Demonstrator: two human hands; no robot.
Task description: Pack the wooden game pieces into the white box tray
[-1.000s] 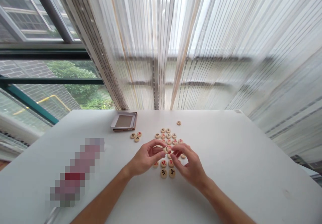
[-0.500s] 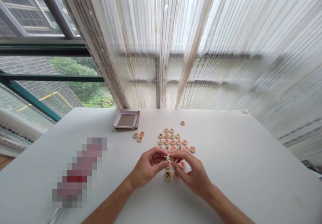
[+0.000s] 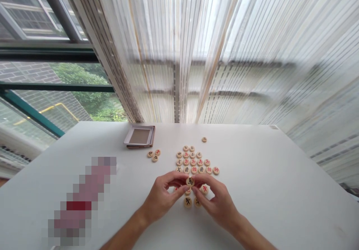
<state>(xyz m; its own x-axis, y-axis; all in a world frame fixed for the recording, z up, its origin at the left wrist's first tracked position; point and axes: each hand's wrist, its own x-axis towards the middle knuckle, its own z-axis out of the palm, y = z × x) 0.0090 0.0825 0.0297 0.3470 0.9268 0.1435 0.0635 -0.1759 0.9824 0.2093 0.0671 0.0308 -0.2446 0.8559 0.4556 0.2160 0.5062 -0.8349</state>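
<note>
Between the fingertips of my left hand and my right hand is a round wooden Chinese chess piece with a black character facing me. Both hands pinch it from opposite sides, over the lower part of an arrangement of similar pieces. Rows of red and black pieces, such as a red one, lie face up just beyond my fingers. Nearer to me, a black-marked piece and a red-marked piece show around my hands. Some pieces are partly hidden by my fingers.
A shallow open box lies at the back left of the white table. Near it is a cluster of three pieces. One lone piece lies at the back. A blurred pinkish object is at left; curtains hang behind.
The view has shifted slightly, so the table and pieces sit a little lower. Both hands still hold the same piece, its character now turned more upright.
</note>
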